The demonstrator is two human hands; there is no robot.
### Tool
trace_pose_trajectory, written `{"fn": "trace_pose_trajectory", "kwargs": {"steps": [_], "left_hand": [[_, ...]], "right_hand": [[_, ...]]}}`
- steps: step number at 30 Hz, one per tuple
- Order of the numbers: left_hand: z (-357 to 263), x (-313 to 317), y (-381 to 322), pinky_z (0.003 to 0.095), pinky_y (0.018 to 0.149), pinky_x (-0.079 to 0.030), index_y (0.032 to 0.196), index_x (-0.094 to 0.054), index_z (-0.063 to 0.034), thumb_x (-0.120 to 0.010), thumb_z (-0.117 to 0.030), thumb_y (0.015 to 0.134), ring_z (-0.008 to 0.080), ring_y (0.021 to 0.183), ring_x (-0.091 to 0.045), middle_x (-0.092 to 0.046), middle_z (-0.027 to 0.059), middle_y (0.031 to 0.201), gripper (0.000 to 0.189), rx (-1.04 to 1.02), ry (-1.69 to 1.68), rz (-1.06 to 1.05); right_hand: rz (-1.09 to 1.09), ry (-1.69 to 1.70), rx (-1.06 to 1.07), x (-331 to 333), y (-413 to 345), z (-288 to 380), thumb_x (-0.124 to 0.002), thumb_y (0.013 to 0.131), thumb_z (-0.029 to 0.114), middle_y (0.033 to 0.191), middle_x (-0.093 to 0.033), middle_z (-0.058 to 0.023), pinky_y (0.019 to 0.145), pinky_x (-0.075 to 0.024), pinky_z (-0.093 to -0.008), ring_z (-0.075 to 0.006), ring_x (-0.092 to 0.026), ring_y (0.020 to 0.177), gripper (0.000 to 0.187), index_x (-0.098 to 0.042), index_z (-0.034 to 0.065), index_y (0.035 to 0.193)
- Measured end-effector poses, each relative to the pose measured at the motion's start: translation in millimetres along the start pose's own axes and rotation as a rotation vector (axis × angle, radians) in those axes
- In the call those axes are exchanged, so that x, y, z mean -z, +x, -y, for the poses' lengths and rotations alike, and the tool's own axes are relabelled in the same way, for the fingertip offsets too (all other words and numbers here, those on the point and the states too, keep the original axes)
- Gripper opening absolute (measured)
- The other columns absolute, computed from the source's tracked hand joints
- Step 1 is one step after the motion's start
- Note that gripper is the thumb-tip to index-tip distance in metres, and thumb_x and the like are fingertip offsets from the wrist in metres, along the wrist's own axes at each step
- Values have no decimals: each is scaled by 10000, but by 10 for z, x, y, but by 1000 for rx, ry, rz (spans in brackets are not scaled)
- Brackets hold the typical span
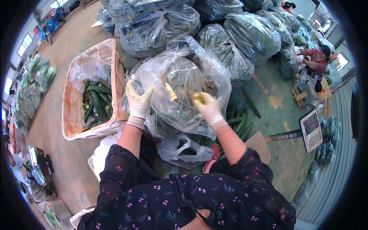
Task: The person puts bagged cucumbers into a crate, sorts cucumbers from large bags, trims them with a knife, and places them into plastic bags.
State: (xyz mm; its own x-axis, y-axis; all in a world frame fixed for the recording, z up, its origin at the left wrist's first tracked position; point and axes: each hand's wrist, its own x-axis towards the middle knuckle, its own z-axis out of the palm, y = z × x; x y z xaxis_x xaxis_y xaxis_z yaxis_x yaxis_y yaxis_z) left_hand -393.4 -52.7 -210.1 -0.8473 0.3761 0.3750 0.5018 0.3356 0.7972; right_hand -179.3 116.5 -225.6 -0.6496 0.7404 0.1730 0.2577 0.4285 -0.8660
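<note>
In front of me sits a large clear plastic bag (169, 67), bunched and loosely spread. My left hand (137, 100), in a pale glove, rests against its left side with thumb and fingers apart. A yellow-handled tool (171, 91) lies on the plastic between my hands; the rest of it is hard to make out. My right hand (209, 108), gloved too and slightly blurred, is over the bag's right part with curled fingers. Whether it pinches plastic is unclear. Below the bag, a smaller clear plastic bag (187, 153) with handles lies near my feet.
A pinkish plastic crate (65, 115) with cucumbers (99, 99) stands left. Filled produce bags (161, 26) are piled ahead. Loose cucumbers (243, 123) lie right, near a platform scale with display (311, 129). A person (314, 60) works at far right.
</note>
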Motion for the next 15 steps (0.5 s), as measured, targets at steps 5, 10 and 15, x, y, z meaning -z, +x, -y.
{"fn": "trace_pose_trajectory", "kwargs": {"steps": [5,10,15], "left_hand": [[125,-292,-40,342,594,-519,1411,-227,-44,-739,-230,733,230,686,-620,-608,175,937,869,561,-482,407],[-82,-129,20,266,344,-349,1135,-508,-131,-491,-29,829,121,408,-460,-562,42,656,323,726,-770,374],[112,159,186,276,401,-410,1247,-474,-123,-433,-11,838,152,438,-496,-592,96,691,425,839,-959,297]], "right_hand": [[243,-516,-65,-720,505,498,-688,732,348,923,-634,-155,804,-475,-402,-324,-609,906,483,-549,69,1100],[348,-287,-197,-722,602,358,-641,770,281,1072,-626,-155,861,-454,-373,-310,-590,997,476,-533,84,1190],[299,75,-263,-62,320,428,-689,721,147,957,-654,-147,776,-468,-269,-181,-617,855,340,-618,-5,1017]]}}
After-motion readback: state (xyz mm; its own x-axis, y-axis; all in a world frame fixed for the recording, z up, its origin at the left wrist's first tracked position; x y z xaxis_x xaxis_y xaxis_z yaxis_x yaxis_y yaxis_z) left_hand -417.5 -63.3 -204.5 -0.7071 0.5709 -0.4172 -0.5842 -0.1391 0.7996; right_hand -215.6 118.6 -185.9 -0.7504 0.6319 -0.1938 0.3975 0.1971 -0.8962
